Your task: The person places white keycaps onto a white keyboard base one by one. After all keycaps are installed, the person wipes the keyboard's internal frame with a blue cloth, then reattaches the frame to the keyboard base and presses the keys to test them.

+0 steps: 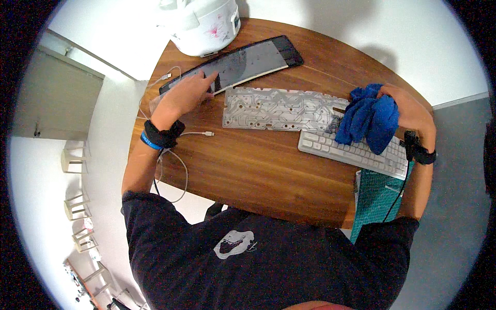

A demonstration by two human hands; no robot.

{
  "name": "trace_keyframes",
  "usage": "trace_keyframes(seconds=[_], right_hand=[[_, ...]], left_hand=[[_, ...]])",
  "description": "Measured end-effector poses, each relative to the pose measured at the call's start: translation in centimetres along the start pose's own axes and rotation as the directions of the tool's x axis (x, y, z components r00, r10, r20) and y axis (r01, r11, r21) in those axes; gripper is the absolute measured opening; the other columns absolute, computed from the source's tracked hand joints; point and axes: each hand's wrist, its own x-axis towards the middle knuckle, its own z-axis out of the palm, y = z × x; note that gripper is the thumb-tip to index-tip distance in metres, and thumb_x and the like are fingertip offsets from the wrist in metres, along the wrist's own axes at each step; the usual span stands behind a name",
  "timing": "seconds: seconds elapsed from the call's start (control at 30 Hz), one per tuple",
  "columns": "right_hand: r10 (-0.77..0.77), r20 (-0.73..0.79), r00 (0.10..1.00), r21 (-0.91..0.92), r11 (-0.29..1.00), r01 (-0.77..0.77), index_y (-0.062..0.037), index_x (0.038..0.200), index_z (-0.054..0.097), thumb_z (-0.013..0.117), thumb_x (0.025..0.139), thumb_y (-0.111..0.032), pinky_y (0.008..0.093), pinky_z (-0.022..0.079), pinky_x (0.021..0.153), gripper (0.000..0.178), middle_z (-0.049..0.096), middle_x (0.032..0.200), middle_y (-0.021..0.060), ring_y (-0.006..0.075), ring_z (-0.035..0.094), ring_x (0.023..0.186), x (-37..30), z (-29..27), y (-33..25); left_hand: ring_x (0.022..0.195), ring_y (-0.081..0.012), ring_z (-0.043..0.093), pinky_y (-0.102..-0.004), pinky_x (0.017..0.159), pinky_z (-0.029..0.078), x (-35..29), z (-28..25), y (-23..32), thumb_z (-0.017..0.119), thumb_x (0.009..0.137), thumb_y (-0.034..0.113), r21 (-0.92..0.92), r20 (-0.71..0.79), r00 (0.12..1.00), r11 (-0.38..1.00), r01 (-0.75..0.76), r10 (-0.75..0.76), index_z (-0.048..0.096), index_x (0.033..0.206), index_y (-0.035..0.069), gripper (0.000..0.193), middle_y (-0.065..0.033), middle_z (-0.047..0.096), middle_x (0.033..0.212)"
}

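Bunching a blue cloth [368, 119] in its curled fingers at between two and three o'clock, the right hand [408, 107] holds it over the white keyboard [343, 153] at three and the right end of the translucent circuit membrane [279, 109] at one. At about half past ten, the left hand [191, 93], index finger extended and thumb apart, reaches the flat black-and-grey panel [253, 61] at twelve; whether it grips that edge I cannot tell. A white rice cooker [204, 28] stands at eleven.
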Motion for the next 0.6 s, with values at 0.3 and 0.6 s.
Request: trace_keyframes(seconds=[0.3,0.6], right_hand=[[0.047,0.004,0.999,0.121,0.991,-0.047,-0.0028,0.104,0.062,0.073,0.08,-0.02,0.0425,0.05,0.088,0.031,0.067,0.104,0.0185,0.0382,0.065,0.1,-1.1,3.5,5.8],[-0.006,-0.113,0.994,0.07,0.997,0.014,-0.0025,0.101,0.06,0.075,0.078,-0.021,0.0413,0.049,0.087,0.033,0.064,0.1,0.0169,0.0367,0.063,0.096,-0.5,3.7,5.8]], left_hand=[[0.108,-0.0481,0.065,-0.0495,0.089,0.056,-0.4,-0.6,1.6,0.068,0.091,0.012,0.141,0.115,0.992,0.99,0.026,-0.042,0.035,0.155,0.003,0.072,-0.0306,0.058,0.126],[0.128,-0.0479,0.055,-0.0516,0.108,0.048,1.6,-1.3,6.1,0.054,0.094,0.004,0.051,0.091,0.994,0.996,-0.068,0.064,0.034,0.158,0.008,0.067,-0.0301,0.042,0.154]])
